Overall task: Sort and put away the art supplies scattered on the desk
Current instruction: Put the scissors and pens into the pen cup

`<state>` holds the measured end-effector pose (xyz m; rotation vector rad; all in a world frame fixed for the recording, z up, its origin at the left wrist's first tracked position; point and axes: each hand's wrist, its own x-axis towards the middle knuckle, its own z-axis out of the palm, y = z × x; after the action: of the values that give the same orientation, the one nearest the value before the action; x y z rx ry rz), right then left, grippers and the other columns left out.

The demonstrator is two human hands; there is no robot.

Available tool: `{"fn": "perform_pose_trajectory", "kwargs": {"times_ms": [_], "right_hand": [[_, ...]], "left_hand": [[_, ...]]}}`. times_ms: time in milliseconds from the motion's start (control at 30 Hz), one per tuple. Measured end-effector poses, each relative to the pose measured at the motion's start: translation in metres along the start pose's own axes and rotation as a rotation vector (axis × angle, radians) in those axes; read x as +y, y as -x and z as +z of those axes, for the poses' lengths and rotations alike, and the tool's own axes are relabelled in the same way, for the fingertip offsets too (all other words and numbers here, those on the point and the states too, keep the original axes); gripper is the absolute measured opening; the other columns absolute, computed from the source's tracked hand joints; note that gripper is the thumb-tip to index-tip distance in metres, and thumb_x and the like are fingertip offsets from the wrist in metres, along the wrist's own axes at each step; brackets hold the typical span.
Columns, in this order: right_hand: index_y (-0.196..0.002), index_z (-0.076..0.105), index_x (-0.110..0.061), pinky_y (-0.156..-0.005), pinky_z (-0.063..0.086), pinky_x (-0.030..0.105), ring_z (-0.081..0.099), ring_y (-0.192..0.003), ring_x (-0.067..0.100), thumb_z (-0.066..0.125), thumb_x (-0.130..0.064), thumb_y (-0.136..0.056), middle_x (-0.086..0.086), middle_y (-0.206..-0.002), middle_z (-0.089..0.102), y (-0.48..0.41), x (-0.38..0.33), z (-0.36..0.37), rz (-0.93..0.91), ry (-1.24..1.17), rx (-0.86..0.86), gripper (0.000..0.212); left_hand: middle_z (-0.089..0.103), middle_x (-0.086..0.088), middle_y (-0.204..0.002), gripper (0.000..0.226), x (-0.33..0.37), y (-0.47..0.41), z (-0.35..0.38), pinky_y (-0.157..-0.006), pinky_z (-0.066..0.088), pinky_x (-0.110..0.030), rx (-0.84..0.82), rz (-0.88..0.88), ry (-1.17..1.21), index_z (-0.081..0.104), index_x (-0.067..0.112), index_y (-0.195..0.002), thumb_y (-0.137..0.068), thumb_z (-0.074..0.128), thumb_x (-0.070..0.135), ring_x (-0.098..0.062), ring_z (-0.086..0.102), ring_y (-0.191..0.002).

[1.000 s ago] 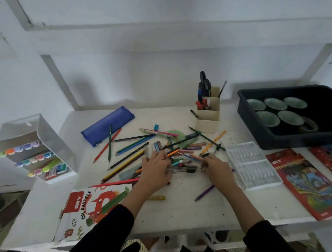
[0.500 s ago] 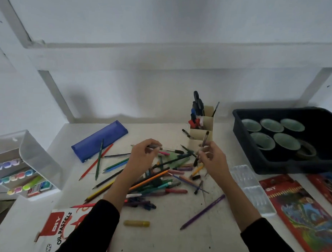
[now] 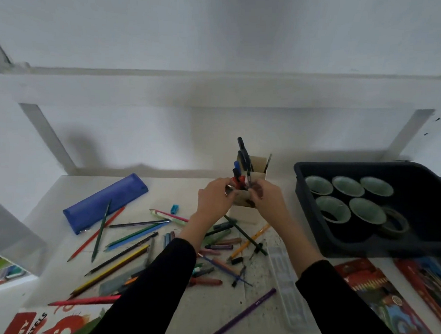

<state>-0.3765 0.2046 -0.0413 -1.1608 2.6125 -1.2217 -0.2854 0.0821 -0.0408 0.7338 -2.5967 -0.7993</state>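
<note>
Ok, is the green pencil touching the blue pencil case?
Touching. The head view shows the upper end of the green pencil lying over the near edge of the blue pencil case, with no gap between them.

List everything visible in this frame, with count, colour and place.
desk: one, white, under everything
pen holder: one, beige, back centre, with upright pens in it
pencil case: one, blue, back left
bin: one, black, right
cups: five, green inside, in the bin
tape roll: one, dull green, in the bin
pencils and pens: many, mixed colours, scattered mid-desk
sharpener: one, teal, left of the holder
clear case: one, see-through, right of the pile
pencil boxes: two, red, front right
pastel box: one, white and red, front left
marker box: one, clear, left edge
left hand: curled at the holder's front, contents unclear
right hand: pinching a dark pen over the holder
</note>
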Motion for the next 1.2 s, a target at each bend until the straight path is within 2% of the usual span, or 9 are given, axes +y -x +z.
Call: {"fn": "perform_pose_trajectory", "kwargs": {"times_ms": [133,267,367,467,600,767,833,1000,1200], "right_hand": [[-0.115,0.061,-0.011,-0.077,0.046,0.017,0.056,-0.087,0.011,0.057,-0.008,-0.09,0.002,-0.107,0.06,0.012,0.01,0.001,-0.071,0.001,-0.009,0.026],[-0.107,0.063,-0.013,-0.069,0.041,0.009,0.052,-0.078,0.005,0.061,-0.008,-0.088,-0.007,-0.101,0.055,0.046,0.02,0.002,-0.172,0.086,0.053,0.02],[-0.089,0.07,-0.015,-0.068,0.043,0.022,0.053,-0.077,0.012,0.07,-0.007,-0.08,-0.003,-0.087,0.064,0.077,0.038,0.012,-0.245,0.153,-0.141,0.012],[-0.081,0.072,-0.016,-0.071,0.047,0.029,0.06,-0.081,0.021,0.071,0.002,-0.075,0.001,-0.082,0.069,0.103,0.052,0.026,-0.209,0.115,-0.278,0.018],[-0.089,0.072,-0.012,-0.076,0.041,0.016,0.059,-0.09,0.017,0.059,0.007,-0.082,0.003,-0.094,0.065,0.121,0.052,0.036,-0.134,0.103,-0.376,0.024],[-0.108,0.067,-0.013,-0.079,0.044,0.024,0.05,-0.101,0.019,0.061,-0.006,-0.085,0.003,-0.113,0.051,0.129,0.045,0.046,-0.15,0.244,-0.481,0.025],[-0.11,0.065,-0.017,-0.081,0.046,0.028,0.048,-0.105,0.017,0.062,-0.013,-0.086,0.001,-0.116,0.05,0.132,0.038,0.048,-0.153,0.285,-0.498,0.024],[-0.105,0.061,-0.018,-0.078,0.043,0.024,0.048,-0.107,0.015,0.061,-0.02,-0.087,-0.003,-0.12,0.05,0.136,0.024,0.05,-0.18,0.327,-0.48,0.018],[-0.11,0.059,-0.016,-0.078,0.046,0.028,0.051,-0.103,0.018,0.055,-0.012,-0.09,-0.001,-0.121,0.052,0.133,0.023,0.045,-0.183,0.324,-0.433,0.02]], "left_hand": [[0.05,0.005,-0.105,0.026,-0.016,0.012,0.001,-0.082,0.045,-0.039,0.071,-0.003,-0.026,0.062,0.027,-0.114,-0.089,0.06,0.033,-0.015,0.053,-0.095],[0.05,0.006,-0.101,0.012,-0.041,0.041,-0.009,-0.081,0.047,-0.042,0.089,-0.036,-0.034,0.066,0.026,-0.098,-0.086,0.065,0.029,-0.016,0.054,-0.092],[0.05,0.009,-0.096,0.004,-0.066,0.075,-0.014,-0.083,0.045,-0.043,-0.012,-0.038,-0.126,0.067,0.027,-0.083,-0.081,0.071,0.028,-0.014,0.05,-0.096],[0.044,0.013,-0.103,0.008,-0.076,0.112,-0.015,-0.085,0.035,-0.037,-0.21,-0.029,-0.241,0.07,0.033,-0.088,-0.083,0.068,0.039,-0.011,0.037,-0.104],[0.039,0.012,-0.12,0.019,-0.068,0.14,-0.005,-0.093,0.029,-0.039,-0.318,-0.005,-0.368,0.067,0.041,-0.105,-0.088,0.059,0.043,-0.014,0.029,-0.117],[0.039,0.01,-0.124,0.023,-0.051,0.144,0.002,-0.097,0.026,-0.045,-0.268,-0.028,-0.539,0.067,0.037,-0.107,-0.09,0.054,0.044,-0.018,0.028,-0.123],[0.039,0.007,-0.126,0.025,-0.044,0.143,0.003,-0.096,0.025,-0.046,-0.29,-0.037,-0.605,0.068,0.032,-0.105,-0.088,0.056,0.045,-0.022,0.027,-0.126],[0.04,0.0,-0.13,0.024,-0.043,0.137,0.01,-0.099,0.024,-0.052,-0.374,-0.038,-0.688,0.067,0.022,-0.107,-0.089,0.058,0.036,-0.028,0.024,-0.13],[0.046,-0.001,-0.114,0.028,-0.046,0.13,0.0,-0.099,0.033,-0.045,-0.371,0.019,-0.528,0.063,0.018,-0.11,-0.089,0.05,0.031,-0.02,0.039,-0.114]]}}
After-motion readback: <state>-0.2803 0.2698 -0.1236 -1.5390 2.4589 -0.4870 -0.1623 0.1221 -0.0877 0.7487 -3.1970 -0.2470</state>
